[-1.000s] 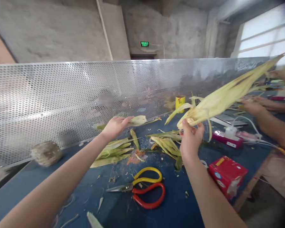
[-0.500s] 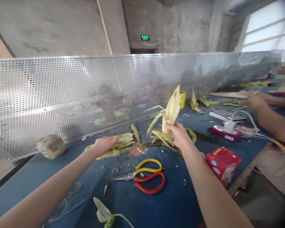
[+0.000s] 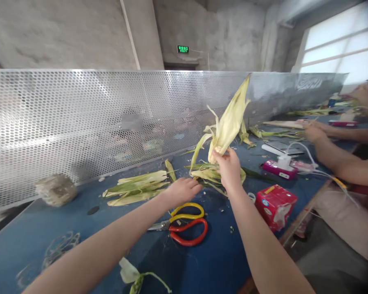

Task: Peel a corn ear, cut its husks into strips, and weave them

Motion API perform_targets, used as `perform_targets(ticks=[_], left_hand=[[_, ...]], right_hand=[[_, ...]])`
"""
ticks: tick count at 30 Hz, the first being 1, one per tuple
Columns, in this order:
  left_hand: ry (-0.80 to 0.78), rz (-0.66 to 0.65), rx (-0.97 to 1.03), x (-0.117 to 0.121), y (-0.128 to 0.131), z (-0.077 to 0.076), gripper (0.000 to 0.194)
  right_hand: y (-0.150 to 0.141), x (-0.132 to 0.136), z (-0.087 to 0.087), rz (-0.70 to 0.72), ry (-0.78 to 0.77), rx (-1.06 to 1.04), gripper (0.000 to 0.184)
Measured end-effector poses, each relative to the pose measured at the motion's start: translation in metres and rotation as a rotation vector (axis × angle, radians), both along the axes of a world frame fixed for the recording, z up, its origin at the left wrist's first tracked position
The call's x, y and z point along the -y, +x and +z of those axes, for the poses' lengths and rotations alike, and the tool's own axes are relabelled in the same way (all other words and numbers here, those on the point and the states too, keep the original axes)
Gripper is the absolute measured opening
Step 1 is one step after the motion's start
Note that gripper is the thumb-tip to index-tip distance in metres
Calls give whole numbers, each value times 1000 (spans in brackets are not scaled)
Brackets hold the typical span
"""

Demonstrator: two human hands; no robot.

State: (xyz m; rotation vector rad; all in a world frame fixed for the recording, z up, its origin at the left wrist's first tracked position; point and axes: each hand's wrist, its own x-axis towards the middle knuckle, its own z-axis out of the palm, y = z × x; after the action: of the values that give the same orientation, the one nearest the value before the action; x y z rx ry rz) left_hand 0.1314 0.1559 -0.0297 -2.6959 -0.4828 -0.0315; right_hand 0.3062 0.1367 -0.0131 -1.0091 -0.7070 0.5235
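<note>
My right hand (image 3: 229,169) is closed on the base of a bunch of pale corn husks (image 3: 230,126), lifted so the broad leaves point up and to the right. One thin strip droops to the left. My left hand (image 3: 184,191) hovers over the table just below it, fingers loosely stretched to the right, with nothing visible in them. Its fingertips are close to a heap of green husks (image 3: 207,174); whether they touch is unclear. Flat husk strips (image 3: 138,187) lie to the left. Scissors (image 3: 188,241) with one yellow and one red handle lie beneath my left wrist, blades partly covered.
A perforated metal screen (image 3: 88,126) runs behind the blue table (image 3: 122,228). At left sits a rough twine-like ball (image 3: 55,190); loose string (image 3: 61,247) lies in front. On the right are a red tissue pack (image 3: 276,206), a purple power strip (image 3: 279,169) and a co-worker's arms (image 3: 334,149).
My left hand has left the flat husks and moved right, towards the heap. My right hand has raised the husk bunch slightly, and it looks larger and nearer. The view has shifted a little rightward.
</note>
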Motion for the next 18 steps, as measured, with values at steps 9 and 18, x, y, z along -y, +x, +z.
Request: perform_targets(ticks=[9,18], left_hand=[[-24,106,28,-34,73,-6,28],[-148,276,51,-74,118,-9,33]], right_hand=[[2,4,8,-26,18,-78,45],[7,7,15,-119,185,-210,48]])
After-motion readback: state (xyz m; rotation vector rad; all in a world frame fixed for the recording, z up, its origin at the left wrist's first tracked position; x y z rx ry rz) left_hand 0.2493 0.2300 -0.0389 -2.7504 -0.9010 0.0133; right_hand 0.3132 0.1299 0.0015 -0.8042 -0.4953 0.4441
